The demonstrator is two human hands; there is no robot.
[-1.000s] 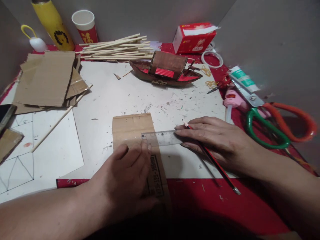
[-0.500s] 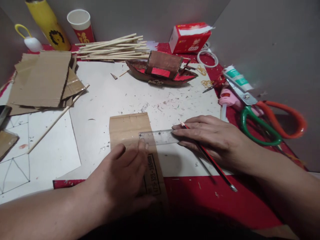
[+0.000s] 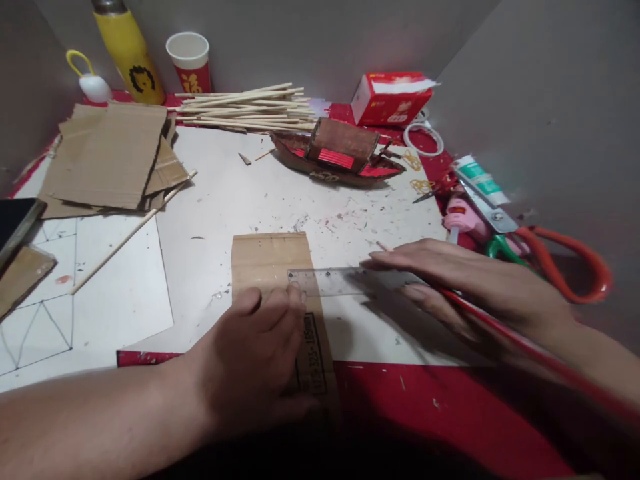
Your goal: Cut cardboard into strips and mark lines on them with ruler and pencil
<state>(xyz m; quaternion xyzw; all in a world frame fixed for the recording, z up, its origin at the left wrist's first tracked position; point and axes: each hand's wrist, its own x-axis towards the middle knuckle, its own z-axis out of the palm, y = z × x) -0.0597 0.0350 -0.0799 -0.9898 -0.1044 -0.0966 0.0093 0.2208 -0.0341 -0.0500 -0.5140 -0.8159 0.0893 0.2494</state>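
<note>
Head view: a brown cardboard strip (image 3: 280,293) is laid on the white sheet (image 3: 225,200) near the front edge, its near end running onto the red table cover (image 3: 450,413). The left hand (image 3: 250,360) is pressed flat on the strip, fingers together, fingertips touching the left end of a clear plastic ruler (image 3: 340,281) that is laid across the strip and out to the right. The right hand (image 3: 465,283) is spread over the ruler's right end, fingers extended and pressing down, with a red pencil (image 3: 500,330) clamped between the fingers, its shaft blurred and running toward the near right. Far centre, a model boat (image 3: 340,152) of cardboard is seen, with a bundle of wooden sticks (image 3: 245,107) behind it. Torn cardboard pieces (image 3: 107,157) are stacked far left, a single stick (image 3: 133,230) leaning out from them. A yellow bottle (image 3: 127,57), a red paper cup (image 3: 190,63) and a red tissue pack (image 3: 393,99) are lined along the far wall. Orange-handled scissors (image 3: 550,257) and a glue tube (image 3: 480,179) are at the right.
</note>
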